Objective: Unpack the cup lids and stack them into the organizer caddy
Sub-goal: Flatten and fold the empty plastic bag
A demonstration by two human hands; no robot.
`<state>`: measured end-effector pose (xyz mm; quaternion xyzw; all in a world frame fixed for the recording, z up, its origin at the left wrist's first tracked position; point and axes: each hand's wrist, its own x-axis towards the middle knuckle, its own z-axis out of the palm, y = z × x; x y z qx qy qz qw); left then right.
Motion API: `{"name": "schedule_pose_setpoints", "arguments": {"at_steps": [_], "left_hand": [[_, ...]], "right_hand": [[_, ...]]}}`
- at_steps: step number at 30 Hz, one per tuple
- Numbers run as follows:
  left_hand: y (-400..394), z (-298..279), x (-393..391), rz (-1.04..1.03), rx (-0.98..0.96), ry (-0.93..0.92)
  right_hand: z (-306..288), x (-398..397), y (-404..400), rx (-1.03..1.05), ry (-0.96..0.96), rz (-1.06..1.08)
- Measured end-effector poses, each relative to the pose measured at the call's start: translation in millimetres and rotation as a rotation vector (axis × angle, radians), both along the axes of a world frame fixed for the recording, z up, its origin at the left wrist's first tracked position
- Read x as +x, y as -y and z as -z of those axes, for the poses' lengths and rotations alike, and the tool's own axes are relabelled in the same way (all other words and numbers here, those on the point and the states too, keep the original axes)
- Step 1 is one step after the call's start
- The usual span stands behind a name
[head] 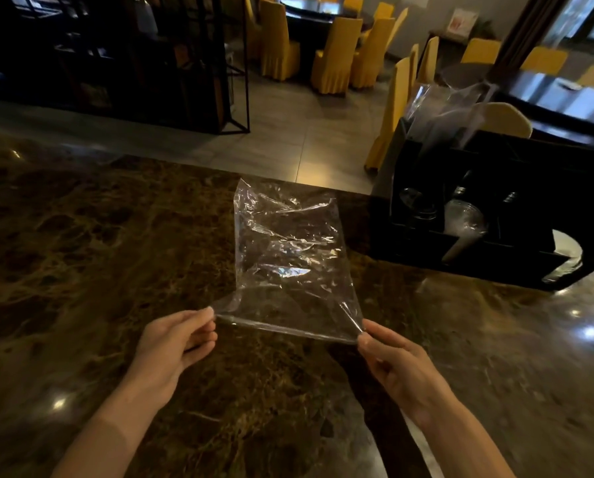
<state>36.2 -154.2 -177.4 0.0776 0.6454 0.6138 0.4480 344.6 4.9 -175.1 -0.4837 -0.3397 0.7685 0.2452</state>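
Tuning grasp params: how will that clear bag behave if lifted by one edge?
Likely floppy: the bag is thin, creased film, and it sags between the left hand and right hand pinching its near corners. Probably very light, since it looks empty. Its glossy surface suggests it could slip from the fingers unless pinched firmly.
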Motion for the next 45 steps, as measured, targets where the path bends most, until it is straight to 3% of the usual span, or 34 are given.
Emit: {"name": "schedule_pose_setpoints", "arguments": {"at_steps": [4,6,8,11,15,20,23,26,33,36,39,41,43,45], "left_hand": [[15,9,4,0.101,-0.062,0.048],[19,12,4,0.149,-0.095,-0.032],[19,12,1,0.184,-0.101,-0.149],[11,7,-11,0.200,-0.073,-0.333],[-7,-5,-41,0.196,-0.021,-0.456],[-19,-25,-83,0.353,0.079,-0.595],[-26,-30,-103,0.437,0.147,-0.584],[-32,-24,-120,0.436,0.150,-0.553],[-30,1,-147,0.340,-0.066,-0.477],[-35,1,-149,0.307,-0.158,-0.571],[-49,0,-132,0.112,-0.291,-0.827],[-53,-1,-111,-0.016,-0.423,-1.158],[-54,-6,-83,-0.007,-0.376,-1.419],[-56,-3,-53,0.197,-0.354,-1.476]], "right_hand": [[0,9,4,0.098,0.208,-0.159],[-9,5,0,0.354,0.487,-0.181],[-28,-9,-10,0.778,0.683,-0.197],[-66,-57,-35,1.265,0.636,-0.397],[-98,-150,-72,1.601,0.682,-0.783],[-110,-230,-107,1.725,0.756,-1.163],[-108,-255,-129,1.635,0.803,-1.396],[-100,-261,-152,1.426,0.630,-1.539],[-73,-246,-200,1.229,0.514,-1.389],[-64,-241,-206,1.207,0.520,-1.291],[-56,-238,-195,1.358,0.715,-1.134],[-46,-230,-169,1.567,0.870,-0.918],[-31,-216,-123,1.649,0.783,-0.725],[-13,-201,-71,1.621,0.673,-0.736]]}}
